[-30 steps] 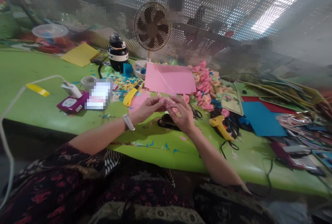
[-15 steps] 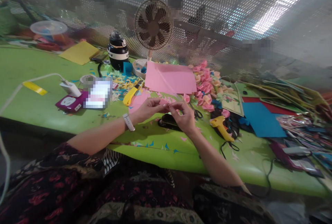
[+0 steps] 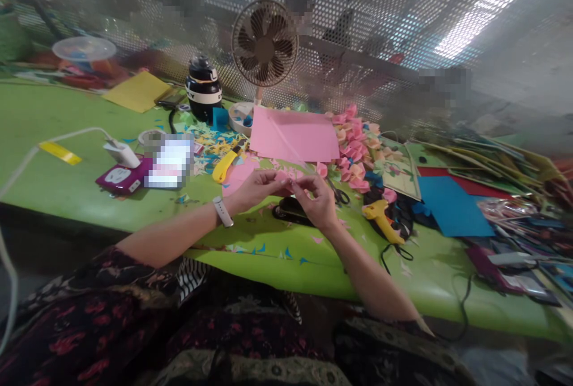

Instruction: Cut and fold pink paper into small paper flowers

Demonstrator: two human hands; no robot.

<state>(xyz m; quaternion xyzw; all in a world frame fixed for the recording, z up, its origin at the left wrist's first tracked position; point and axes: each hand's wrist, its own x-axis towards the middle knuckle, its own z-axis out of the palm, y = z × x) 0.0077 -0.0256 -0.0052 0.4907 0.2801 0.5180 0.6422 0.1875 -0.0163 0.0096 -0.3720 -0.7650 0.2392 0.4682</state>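
Observation:
My left hand (image 3: 257, 189) and my right hand (image 3: 317, 200) meet fingertip to fingertip over the table. Between them they pinch a small pink paper piece (image 3: 290, 178), largely covered by the fingers. Under my hands lies a black stapler-like object (image 3: 290, 212), partly hidden. Scissors (image 3: 342, 196) rest just right of my right hand. Behind my fingers are pink paper scraps (image 3: 277, 164) and stacked pink sheets (image 3: 295, 132). A heap of curled pink paper petals (image 3: 353, 153) lies at the right of the sheets.
A yellow cutter (image 3: 224, 165) and a lit phone (image 3: 168, 162) lie left, near a purple power box (image 3: 123, 176). A yellow glue gun (image 3: 382, 219) lies right, beside blue paper (image 3: 452, 204). Behind stand a black bottle (image 3: 203, 90) and a fan (image 3: 264, 46).

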